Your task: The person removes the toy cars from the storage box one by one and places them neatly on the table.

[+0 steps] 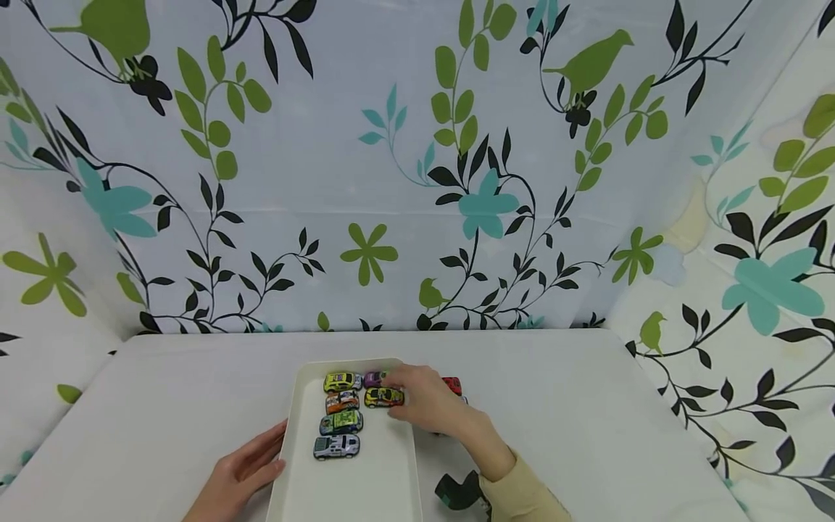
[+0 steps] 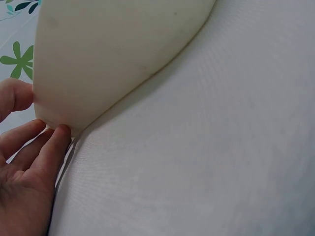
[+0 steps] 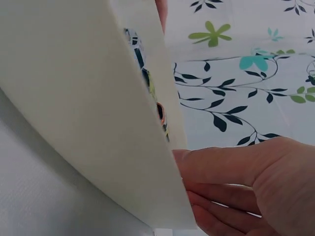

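Note:
A white tray holds several small toy cars. My right hand reaches over its right rim, with thumb and fingers about a yellow toy car. A purple toy car is partly covered by those fingers. From the right wrist, the tray wall hides the fingertips of my right hand. Down the left column lie a yellow car, an orange car, a green car and a silver car. My left hand touches the tray's left side, its fingers fairly straight.
Outside the tray on the right, a red toy car and others sit partly behind my right hand. A dark wrist device shows near the right sleeve. The white table meets a patterned cloth wall.

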Motion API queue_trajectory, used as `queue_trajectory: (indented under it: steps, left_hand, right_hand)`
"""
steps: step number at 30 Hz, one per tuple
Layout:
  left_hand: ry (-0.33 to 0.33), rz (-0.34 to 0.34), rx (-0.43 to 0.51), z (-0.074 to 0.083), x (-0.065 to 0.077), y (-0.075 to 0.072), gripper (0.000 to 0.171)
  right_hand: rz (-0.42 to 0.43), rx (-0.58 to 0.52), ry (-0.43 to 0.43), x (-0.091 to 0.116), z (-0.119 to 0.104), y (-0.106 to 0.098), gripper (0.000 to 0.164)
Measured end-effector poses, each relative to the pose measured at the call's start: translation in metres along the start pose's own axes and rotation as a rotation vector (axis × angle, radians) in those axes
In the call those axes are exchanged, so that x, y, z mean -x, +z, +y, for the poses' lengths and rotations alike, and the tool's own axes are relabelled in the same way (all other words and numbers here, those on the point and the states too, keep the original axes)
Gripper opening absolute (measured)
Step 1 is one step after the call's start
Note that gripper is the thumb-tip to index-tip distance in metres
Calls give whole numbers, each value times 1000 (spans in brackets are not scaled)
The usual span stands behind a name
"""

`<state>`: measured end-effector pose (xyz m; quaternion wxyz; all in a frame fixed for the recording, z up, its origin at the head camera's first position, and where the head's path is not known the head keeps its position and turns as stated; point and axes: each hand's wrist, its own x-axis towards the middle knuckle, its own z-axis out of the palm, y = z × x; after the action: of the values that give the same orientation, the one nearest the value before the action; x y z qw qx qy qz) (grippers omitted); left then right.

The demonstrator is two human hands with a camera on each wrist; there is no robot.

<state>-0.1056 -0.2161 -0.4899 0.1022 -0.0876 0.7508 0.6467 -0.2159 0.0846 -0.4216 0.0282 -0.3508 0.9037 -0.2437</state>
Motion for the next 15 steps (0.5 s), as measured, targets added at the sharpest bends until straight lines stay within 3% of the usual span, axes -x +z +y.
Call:
queue_trajectory:
  steps: [9, 15]
  left_hand:
    - [-12, 11, -18, 0, -1, 2, 70]
    - [-25, 24, -29, -1, -1, 3, 71]
  right_hand:
    - [-21, 7, -51, -7, 10, 13, 35]
    - [8, 80, -76, -8, 15, 21, 30]
